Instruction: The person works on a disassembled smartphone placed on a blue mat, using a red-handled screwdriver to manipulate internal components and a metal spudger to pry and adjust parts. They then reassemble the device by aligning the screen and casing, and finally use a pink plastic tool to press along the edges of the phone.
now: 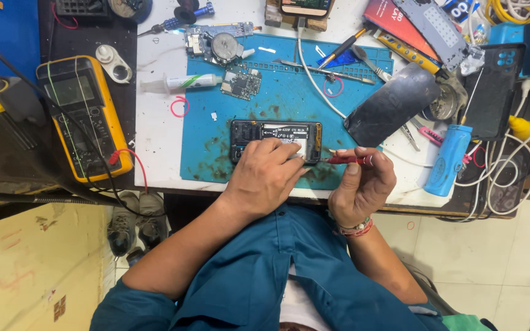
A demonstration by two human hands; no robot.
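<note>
The opened phone (275, 141) lies flat, back cover off, near the front edge of the blue work mat (216, 141), w/ its guts exposed. The left hand (264, 176) rests on the phone's lower middle, fingers spread and pressing it to the mat; it's a flat hold-down, not a wrap-around grasp. The right hand (361, 186) sits just right of the phone, off the mat's front-right corner, pinching a thin red-handled screwdriver (346, 160) betw thumb and fingers, tip aimed at the phone's right end. Handling, as a judgement: the phone is prob light, stiff and slim, but fragile w/ the back off, so exposed board, flex cables and connectors shouldn't take pressure; best held by the long frame edges or pinned flat as now. The mat looks grippy, so sliding seems unlikely. The screwdriver is light, rigid, thin and likely to roll if set down; grip it on the handle. Counts: 1 opened phone on the mat, 1 screwdriver in hand, 2 loose circuit boards (241, 83) at the mat's far-left corner, 1 syringe-type tube (182, 82) left of the mat, 1 yellow multimeter (84, 116) further left, 1 blue cylinder (448, 160) well right of the mat, 1 dark back cover (392, 103) at its right edge.
</note>
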